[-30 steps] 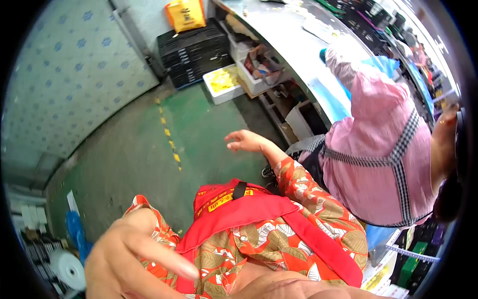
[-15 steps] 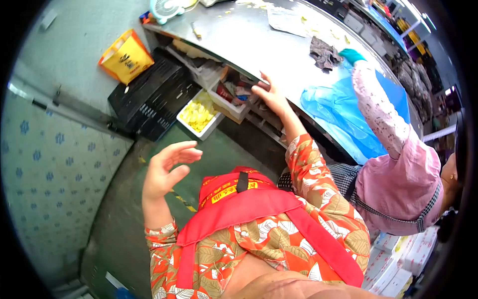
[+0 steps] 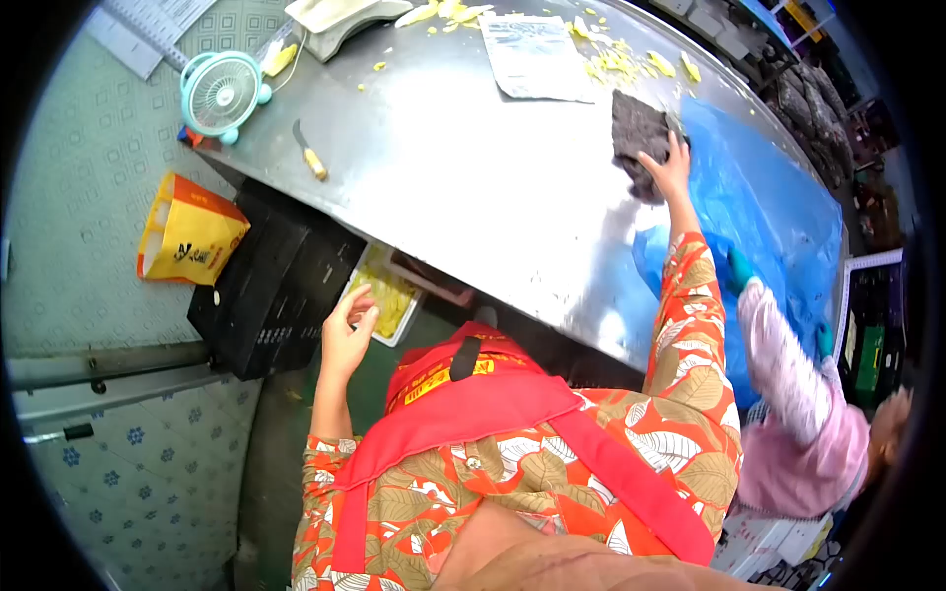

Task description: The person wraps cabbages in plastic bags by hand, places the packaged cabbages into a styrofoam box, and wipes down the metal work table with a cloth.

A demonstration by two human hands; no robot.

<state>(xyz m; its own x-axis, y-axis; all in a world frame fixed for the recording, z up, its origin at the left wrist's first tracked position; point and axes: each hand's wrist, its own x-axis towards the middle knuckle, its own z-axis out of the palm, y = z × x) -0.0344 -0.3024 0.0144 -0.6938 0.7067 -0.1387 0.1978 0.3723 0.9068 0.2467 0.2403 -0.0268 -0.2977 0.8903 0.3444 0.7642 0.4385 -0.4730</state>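
Note:
My right hand [image 3: 670,175] rests on a dark brown cloth [image 3: 639,133] on the metal table [image 3: 434,148]. Its thumb and fingers are spread over the cloth's right part, and no clear grip shows. My left hand [image 3: 349,327] hangs in front of the table's near edge. Its fingers are loosely curled, apart from the thumb, with nothing between them. Below and behind that hand stands a white tray [image 3: 409,313] of yellow pieces, partly hidden by the table. A curved knife with a pale handle [image 3: 314,164] lies on the table's left part.
Blue plastic sheeting [image 3: 749,197] covers the table's right end, where a co-worker's green-gloved hand [image 3: 739,270] touches it. A small fan [image 3: 223,96], a silvery sheet [image 3: 535,57] and yellow scraps [image 3: 616,64] are on the table. A yellow bag [image 3: 192,231] sits by black crates [image 3: 281,276].
My right hand has moved from the table's near edge onto the cloth. The co-worker's gloved hand has left the cloth and come back toward the near side. My view has shifted closer over the table.

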